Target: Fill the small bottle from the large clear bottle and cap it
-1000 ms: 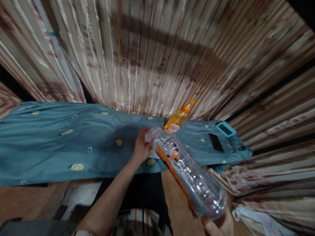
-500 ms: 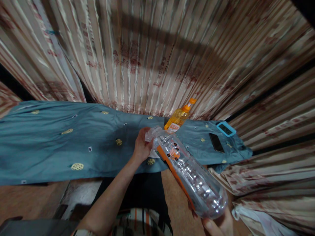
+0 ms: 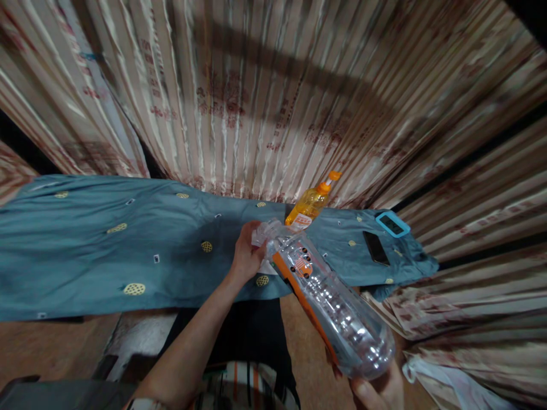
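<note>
While your left hand (image 3: 248, 253) grips the clear bottle (image 3: 337, 307) at its top, your right hand (image 3: 380, 390) clasps its base. You hold it slanting across the near edge of the teal cloth (image 3: 85, 245), base toward the near right. Just beyond its top is an orange pump bottle (image 3: 307, 206); farther right lie a dark phone (image 3: 376, 248) and a blue-framed clock (image 3: 392, 224).

I see a teal, pineapple-printed cloth (image 3: 171, 273) spread below, with an orange pump bottle (image 3: 308, 204) near its far edge. Toward its right end, a dark phone (image 3: 376, 248) lies just beside a blue-framed digital display (image 3: 392, 224). Beyond, I make out pleated, reddish-patterned curtains (image 3: 252, 119).
</note>
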`<action>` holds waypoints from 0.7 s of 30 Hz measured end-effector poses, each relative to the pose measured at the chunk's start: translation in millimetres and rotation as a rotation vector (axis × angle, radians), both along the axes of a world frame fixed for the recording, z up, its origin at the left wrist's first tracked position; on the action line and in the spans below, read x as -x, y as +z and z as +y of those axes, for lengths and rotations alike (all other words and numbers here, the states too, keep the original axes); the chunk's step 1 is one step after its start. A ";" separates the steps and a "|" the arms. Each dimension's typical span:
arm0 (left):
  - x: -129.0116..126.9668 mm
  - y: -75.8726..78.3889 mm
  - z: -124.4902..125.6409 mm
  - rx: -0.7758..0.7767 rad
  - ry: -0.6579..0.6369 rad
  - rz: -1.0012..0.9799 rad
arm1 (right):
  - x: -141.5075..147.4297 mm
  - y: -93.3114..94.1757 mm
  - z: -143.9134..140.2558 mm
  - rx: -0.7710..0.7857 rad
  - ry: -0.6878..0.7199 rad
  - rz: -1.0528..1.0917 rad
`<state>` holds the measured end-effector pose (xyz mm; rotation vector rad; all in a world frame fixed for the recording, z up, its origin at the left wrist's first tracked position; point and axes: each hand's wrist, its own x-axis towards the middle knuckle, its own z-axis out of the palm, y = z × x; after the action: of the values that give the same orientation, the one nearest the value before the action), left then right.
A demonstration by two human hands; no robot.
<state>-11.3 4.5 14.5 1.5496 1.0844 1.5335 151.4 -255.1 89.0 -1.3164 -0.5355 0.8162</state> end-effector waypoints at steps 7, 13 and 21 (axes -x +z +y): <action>0.4 -0.9 1.2 -0.025 0.009 0.024 | -1.9 -3.7 -2.4 -0.045 0.064 -0.087; 0.4 1.6 -0.1 -0.001 0.002 0.015 | 0.1 1.1 -0.5 -0.012 0.008 -0.047; 1.3 2.0 -0.2 0.025 -0.008 0.022 | -0.3 0.0 -0.4 -0.009 -0.001 -0.043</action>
<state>-12.7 4.3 16.5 1.5559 1.1043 1.4951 151.8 -255.5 89.0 -1.3281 -0.5715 0.7851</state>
